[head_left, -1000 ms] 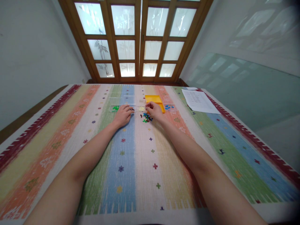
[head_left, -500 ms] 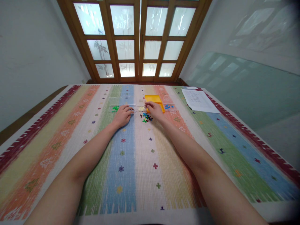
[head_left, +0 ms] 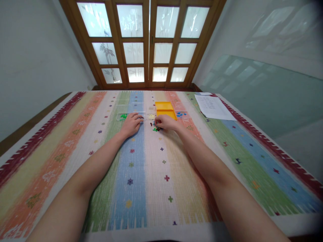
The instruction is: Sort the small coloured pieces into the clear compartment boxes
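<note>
Pieces [head_left: 155, 129] in mixed colours lie in a small pile on the tabletop [head_left: 152, 188], with your right hand [head_left: 165, 122] reaching into them; whether its fingers are clamped on one, you cannot tell. Your left hand [head_left: 131, 124] rests at the near edge of a clear box [head_left: 118, 118], its fingers bent, their grip unclear. Green bits [head_left: 123, 116] sit left of it, pale bits [head_left: 151, 116] between your hands, and blue bits [head_left: 181, 114] right of the open yellow case [head_left: 165, 106].
</note>
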A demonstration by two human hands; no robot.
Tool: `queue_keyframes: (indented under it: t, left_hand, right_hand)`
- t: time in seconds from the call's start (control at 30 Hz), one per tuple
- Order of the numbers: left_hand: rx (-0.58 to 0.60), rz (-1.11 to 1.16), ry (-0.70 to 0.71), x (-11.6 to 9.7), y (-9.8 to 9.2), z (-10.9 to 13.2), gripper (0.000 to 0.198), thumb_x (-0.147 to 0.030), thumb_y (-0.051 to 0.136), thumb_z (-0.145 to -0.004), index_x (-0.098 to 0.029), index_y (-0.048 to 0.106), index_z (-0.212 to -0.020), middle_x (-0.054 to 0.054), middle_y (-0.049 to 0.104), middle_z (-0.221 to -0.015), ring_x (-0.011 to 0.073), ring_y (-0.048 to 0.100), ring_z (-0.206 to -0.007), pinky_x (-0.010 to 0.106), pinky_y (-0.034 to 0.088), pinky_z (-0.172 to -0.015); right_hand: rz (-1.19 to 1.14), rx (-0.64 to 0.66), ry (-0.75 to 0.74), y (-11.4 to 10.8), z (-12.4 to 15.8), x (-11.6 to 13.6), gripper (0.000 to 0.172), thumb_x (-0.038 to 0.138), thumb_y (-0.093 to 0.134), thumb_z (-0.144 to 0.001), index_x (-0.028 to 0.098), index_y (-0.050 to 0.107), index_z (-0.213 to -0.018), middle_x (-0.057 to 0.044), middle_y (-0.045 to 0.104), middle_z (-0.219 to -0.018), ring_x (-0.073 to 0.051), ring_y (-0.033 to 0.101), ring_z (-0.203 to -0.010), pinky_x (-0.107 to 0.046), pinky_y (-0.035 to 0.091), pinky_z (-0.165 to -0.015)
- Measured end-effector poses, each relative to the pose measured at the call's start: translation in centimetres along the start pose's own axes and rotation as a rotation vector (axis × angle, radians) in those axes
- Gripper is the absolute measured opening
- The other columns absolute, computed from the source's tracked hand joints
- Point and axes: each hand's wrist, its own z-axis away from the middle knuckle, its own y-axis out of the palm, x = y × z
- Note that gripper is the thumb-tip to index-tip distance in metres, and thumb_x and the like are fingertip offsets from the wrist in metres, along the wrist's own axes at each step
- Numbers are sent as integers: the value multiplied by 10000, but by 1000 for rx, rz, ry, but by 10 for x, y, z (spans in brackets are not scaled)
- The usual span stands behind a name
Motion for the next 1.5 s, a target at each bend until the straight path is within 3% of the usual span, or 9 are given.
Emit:
queue_keyframes:
  t: [0.43,0.8,1.0,1.23,1.5]
  left_hand:
    - [0,-8,8,0,0,0,345,-199,504,-996,-247,779,-1198,64,691,-1376,307,485,-1388,561,379,-1221]
    - [-4,-7,7,0,0,0,339,-193,514,-991,-258,783,-1185,57,691,-1375,308,494,-1384,564,387,-1219]
    - [-10,-13,14,0,0,0,338,-197,511,-994,-252,783,-1188,62,693,-1373,309,493,-1382,569,394,-1213]
    - [-12,3,21,1,1,0,335,-192,514,-994,-250,780,-1190,66,694,-1368,301,499,-1383,566,385,-1222]
    - [-2,6,16,1,1,0,335,-197,518,-990,-259,784,-1184,58,695,-1367,299,508,-1377,566,396,-1217]
  right_hand:
    - [123,63,-75,2,0,4,193,178,713,-850,242,797,-1011,-45,764,-957,-189,641,-832,-268,375,-696]
    - [230,56,-49,4,1,7,136,229,702,-897,203,772,-1010,-84,754,-999,-206,639,-885,-270,356,-710]
    - [72,-106,-49,3,1,5,104,167,649,-858,185,721,-931,-46,713,-893,-174,574,-780,-268,336,-675]
    - [-1,-454,86,-2,2,-12,120,168,577,-904,178,694,-930,-87,714,-973,-217,594,-901,-301,400,-800]
    - [31,-564,191,0,3,-39,143,188,571,-927,173,713,-918,-92,705,-940,-230,601,-904,-331,415,-816]
